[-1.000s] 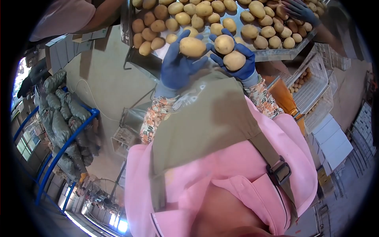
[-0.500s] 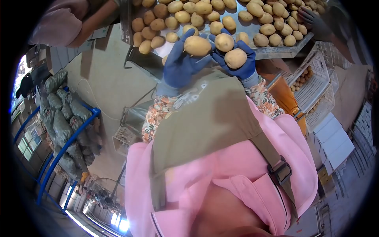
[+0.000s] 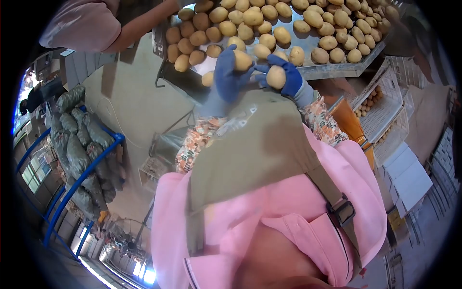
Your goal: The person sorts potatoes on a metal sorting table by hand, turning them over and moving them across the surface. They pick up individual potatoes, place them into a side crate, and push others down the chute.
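Note:
Both my hands wear blue gloves and are close together at the near edge of a metal table. My left hand has its fingers wrapped round a potato, which it holds on edge. In my right hand a second potato rests between thumb and fingers. Just beyond the fingers, more potatoes lie on the table. A single potato sits near the table's edge, beside my left hand.
Potatoes are heaped at the table's right side. A co-worker's arm reaches in at the upper left. White plastic crates stand on the right, one with potatoes inside. Filled sacks lie by a blue rail on the left.
My left hand has turned its potato more upright. My right hand held two potatoes and now shows one, with its fingers turned inward. The co-worker's arm at upper left reaches further over the table.

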The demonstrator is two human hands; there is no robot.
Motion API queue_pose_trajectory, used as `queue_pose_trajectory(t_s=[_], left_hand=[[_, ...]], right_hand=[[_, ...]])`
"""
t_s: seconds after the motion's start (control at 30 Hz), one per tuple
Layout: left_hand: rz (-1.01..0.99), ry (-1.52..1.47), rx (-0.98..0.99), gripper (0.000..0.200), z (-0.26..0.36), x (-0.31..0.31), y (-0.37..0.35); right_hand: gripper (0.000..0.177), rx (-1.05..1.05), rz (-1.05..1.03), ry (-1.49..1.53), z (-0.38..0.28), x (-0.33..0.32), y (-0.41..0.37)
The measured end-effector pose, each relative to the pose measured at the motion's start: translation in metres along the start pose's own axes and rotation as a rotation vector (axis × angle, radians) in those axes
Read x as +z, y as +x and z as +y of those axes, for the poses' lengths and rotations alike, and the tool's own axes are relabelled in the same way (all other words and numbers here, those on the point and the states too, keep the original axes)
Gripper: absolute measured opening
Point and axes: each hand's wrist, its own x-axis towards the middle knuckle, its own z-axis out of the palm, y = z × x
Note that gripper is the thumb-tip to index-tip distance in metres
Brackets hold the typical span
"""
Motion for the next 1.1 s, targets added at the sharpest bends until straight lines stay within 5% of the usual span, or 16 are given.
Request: queue_pose_trajectory(t_s=[0.07, 0.13, 0.2, 0.27, 0.3, 0.33, 0.4, 0.43, 0.47, 0.57, 0.6, 0.7, 0.8, 0.87, 1.0, 1.1], left_hand=[[0.005, -0.366, -0.296, 0.035, 0.040, 0.026, 0.010], [0.087, -0.632, -0.813, 0.027, 0.085, 0.052, 0.014], [-0.448, 0.062, 0.067, 0.028, 0.044, 0.046, 0.016], [-0.427, -0.048, -0.147, 0.032, 0.027, 0.044, 0.008], [-0.432, -0.067, -0.217, 0.035, 0.024, 0.036, 0.007], [-0.440, -0.087, -0.292, 0.037, 0.022, 0.030, 0.004], [-0.278, 0.136, -0.256, 0.041, 0.014, 0.018, -0.001], [-0.243, 0.617, 0.009, 0.043, -0.004, 0.010, 0.005], [-0.189, 1.091, 0.285, 0.046, -0.026, 0.004, 0.013], [-0.100, 1.046, 0.170, 0.051, -0.073, 0.006, 0.019], [-0.067, 1.217, 0.234, 0.052, -0.075, 0.005, 0.019], [-0.110, 1.202, -0.082, 0.053, -0.068, -0.020, 0.003], [0.127, 1.270, -0.152, 0.055, -0.081, -0.060, -0.029], [0.166, 0.704, -0.229, 0.053, -0.094, -0.095, -0.053], [0.052, 1.015, -0.244, 0.055, -0.103, -0.133, -0.088], [0.427, 1.177, 0.156, 0.053, -0.092, -0.144, -0.059]], right_hand=[[0.054, -0.108, 0.097, -0.478, 0.009, 0.009, -0.002], [0.054, -0.500, 0.288, -1.250, 0.014, -0.022, 0.000], [0.050, -0.445, 0.378, -1.091, 0.004, -0.010, -0.034], [0.048, -0.392, 0.461, -0.937, -0.017, -0.001, -0.083], [0.046, -0.284, 0.639, -1.637, -0.032, -0.003, -0.122], [0.043, 0.060, 0.980, -1.836, -0.022, 0.051, -0.142], [0.045, 0.583, 1.200, -2.091, -0.044, 0.030, -0.199], [0.045, 0.590, 1.195, -2.095, -0.052, 0.016, -0.214], [0.043, 0.212, 1.143, -1.861, -0.061, 0.001, -0.224], [0.043, -0.570, 0.535, -1.324, -0.066, -0.003, -0.186], [0.048, -0.750, 0.404, -1.640, -0.069, -0.037, -0.163], [0.047, -0.370, 0.299, -0.446, -0.053, -0.032, -0.088], [0.052, -0.161, 0.219, -0.234, -0.027, -0.012, -0.028], [0.061, -0.122, 0.091, -0.192, -0.010, 0.009, -0.004], [0.060, 0.055, -0.080, -0.086, -0.014, -0.004, 0.017], [0.059, 0.160, -0.286, -0.065, -0.013, -0.012, 0.024]])
